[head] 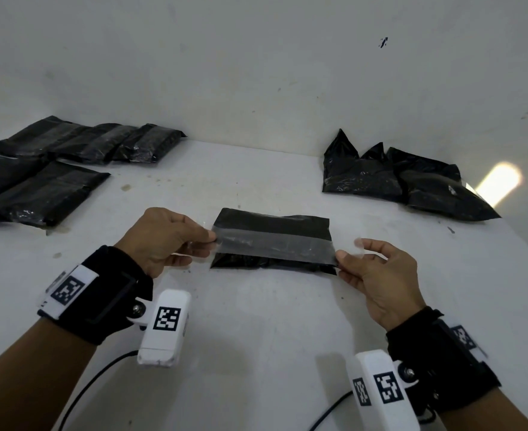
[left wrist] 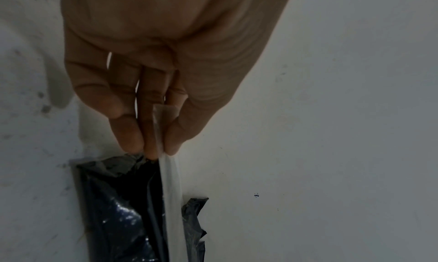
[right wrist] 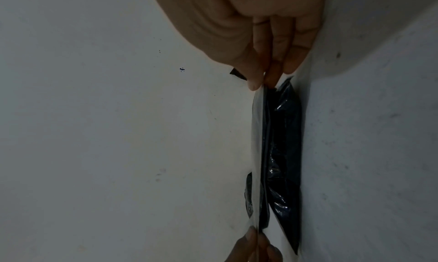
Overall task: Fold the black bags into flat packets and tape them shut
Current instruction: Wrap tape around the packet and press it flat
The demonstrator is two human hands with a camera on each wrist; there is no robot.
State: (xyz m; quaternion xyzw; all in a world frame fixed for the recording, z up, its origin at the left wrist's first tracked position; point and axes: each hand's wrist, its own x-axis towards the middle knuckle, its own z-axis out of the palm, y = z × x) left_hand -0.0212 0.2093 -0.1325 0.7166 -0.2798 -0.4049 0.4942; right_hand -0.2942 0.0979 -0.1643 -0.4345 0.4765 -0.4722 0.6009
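Hands: left hand (head: 166, 237) and right hand (head: 377, 275) are each pinching an end of one tape (head: 275, 244) strip.
Packet: one packet (head: 268, 222) is lying under it.
Far left: about five taped packets (head: 38, 169).

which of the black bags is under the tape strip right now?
The folded black bag at the table's centre, between left hand and right hand, which stretch clear tape over it. The others lie in piles far left and far right.

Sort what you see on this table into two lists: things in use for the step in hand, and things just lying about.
In use:
- strip of clear tape, stretched over the packet
- folded black packet under it
- left hand and right hand, each pinching one tape end

Lying about:
- taped packets, far left
- unfolded black bags, far right
- cables, near edge
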